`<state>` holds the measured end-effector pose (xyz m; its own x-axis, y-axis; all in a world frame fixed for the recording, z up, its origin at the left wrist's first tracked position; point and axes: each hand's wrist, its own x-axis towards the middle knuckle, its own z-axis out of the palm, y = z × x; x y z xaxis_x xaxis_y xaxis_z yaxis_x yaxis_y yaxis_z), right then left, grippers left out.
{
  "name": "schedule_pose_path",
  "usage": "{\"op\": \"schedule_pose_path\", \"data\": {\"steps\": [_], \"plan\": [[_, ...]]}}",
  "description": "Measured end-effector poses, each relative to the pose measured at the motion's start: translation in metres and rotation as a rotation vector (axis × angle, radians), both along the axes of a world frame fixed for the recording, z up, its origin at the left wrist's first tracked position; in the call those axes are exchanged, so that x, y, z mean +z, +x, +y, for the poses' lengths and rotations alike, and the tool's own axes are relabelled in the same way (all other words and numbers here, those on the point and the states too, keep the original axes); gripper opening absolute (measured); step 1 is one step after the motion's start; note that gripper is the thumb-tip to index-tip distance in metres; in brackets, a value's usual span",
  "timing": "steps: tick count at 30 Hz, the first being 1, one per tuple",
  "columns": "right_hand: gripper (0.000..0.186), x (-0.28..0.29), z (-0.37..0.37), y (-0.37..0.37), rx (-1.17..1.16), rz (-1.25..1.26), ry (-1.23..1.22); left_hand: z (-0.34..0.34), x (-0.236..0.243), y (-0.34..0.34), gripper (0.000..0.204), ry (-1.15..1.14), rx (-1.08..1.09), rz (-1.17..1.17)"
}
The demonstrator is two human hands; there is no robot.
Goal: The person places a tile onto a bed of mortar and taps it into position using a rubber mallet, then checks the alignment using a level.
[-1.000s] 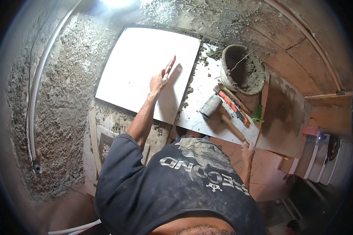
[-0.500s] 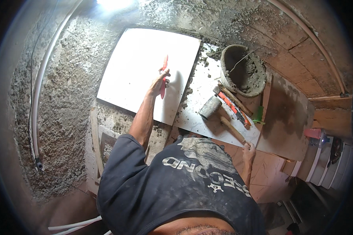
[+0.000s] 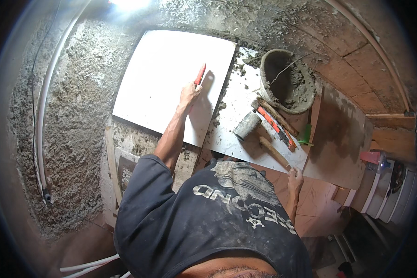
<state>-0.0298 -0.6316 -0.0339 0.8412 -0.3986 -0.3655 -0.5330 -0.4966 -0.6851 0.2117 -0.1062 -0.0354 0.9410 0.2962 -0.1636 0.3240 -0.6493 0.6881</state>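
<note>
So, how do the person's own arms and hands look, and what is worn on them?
Both hands are bare, without gloves: the left hand and the right hand. The forearms are bare too. A dark navy T-shirt with short sleeves covers the upper arms; it has dusty grey smears and a pale print on the chest.

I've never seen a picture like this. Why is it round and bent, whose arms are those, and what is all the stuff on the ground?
There is no machine here: a person wears a wide fisheye camera on the head, looking down, so straight edges curve. The arms are the wearer's own. The left hand holds a red tool over a large white tile laid on rough grey mortar. The right hand rests by the end of a mallet's wooden handle; whether it touches is unclear. Nearby stand a mortar-caked bucket and an orange level.
</note>
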Motion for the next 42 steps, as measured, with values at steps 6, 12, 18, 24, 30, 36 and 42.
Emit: {"op": "schedule_pose_path", "data": {"steps": [6,12,18,24,30,36,42], "plan": [[0.037,0.019,0.018,0.028,0.070,-0.015,-0.028,0.005,-0.014,0.001,0.038,0.008,-0.029,0.003],[0.036,0.025,0.027,0.029,0.118,-0.025,-0.008,0.013,0.007,-0.043,0.051,-0.035,0.168,-0.089],[0.032,0.047,0.073,0.018,0.214,0.005,-0.088,0.027,-0.001,-0.147,0.039,-0.004,0.337,-0.280],[0.028,0.047,0.100,0.047,0.556,-0.177,-0.265,0.011,0.001,-0.173,0.038,-0.077,0.339,-0.264],[0.030,0.070,0.115,0.056,0.442,0.028,-0.231,0.006,0.001,-0.165,0.045,0.013,0.235,-0.298],[0.029,0.080,0.138,0.056,0.557,-0.046,-0.265,-0.005,-0.001,-0.137,0.043,0.138,0.201,-0.259],[0.031,0.071,0.146,0.082,0.547,-0.090,-0.328,-0.007,-0.015,-0.126,0.025,0.284,0.250,-0.304]]}}
